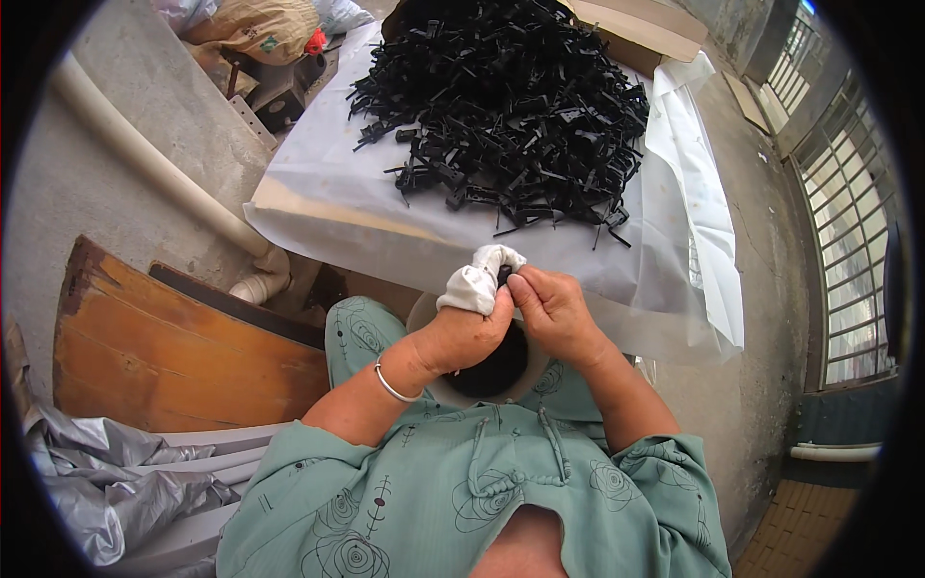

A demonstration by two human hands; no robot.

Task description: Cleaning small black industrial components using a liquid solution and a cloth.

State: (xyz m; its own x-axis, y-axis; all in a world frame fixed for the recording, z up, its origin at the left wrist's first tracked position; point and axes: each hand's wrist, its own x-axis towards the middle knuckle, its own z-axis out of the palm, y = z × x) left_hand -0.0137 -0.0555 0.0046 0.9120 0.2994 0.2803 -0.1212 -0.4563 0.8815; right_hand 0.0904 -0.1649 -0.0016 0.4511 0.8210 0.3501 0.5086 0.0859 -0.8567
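Note:
My left hand (461, 332), with white cloth (474, 282) wrapped over its fingers, is closed on a small black plastic part (504, 275). The fingertips of my right hand (557, 310) pinch the same part from the other side. Most of it is hidden between the fingers, so its shape cannot be made out. Below both hands, between my knees, stands a pale bucket (422, 310) with a dark inside. Beyond the hands, a large heap of black plastic parts (511, 116) with thin stems lies on a table covered by a translucent plastic sheet (323, 193).
An open cardboard box (646, 29) sits behind the heap. To the left are a thick pale pipe (145, 154), a worn wooden board (183, 342) and crumpled silver sheeting (106, 491). Sacks (255, 29) lie at the far left. A barred window (853, 231) is on the right.

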